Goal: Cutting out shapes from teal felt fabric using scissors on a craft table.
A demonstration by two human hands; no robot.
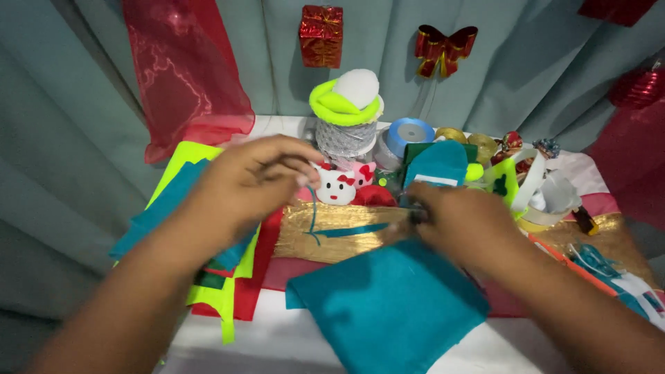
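My left hand [249,183] is raised over the table with its fingers pinched on a thin teal thread [313,211] that hangs down to the gold glitter sheet [312,239]. My right hand [460,221] rests on the far edge of a teal felt piece [388,308] and pinches something small and dark, too blurred to name. A narrow teal strip [353,230] lies on the gold sheet between my hands. A small white cat figure with a red bow [337,187] stands just behind.
Stacked yellow, teal and red felt sheets [208,277] lie at the left. Ribbon rolls [409,131], a silver spool topped with a neon ring [346,125], tape rolls [547,201] and scissors [596,263] crowd the back and right. Red gauze, a gift box and a bow hang on the grey curtain.
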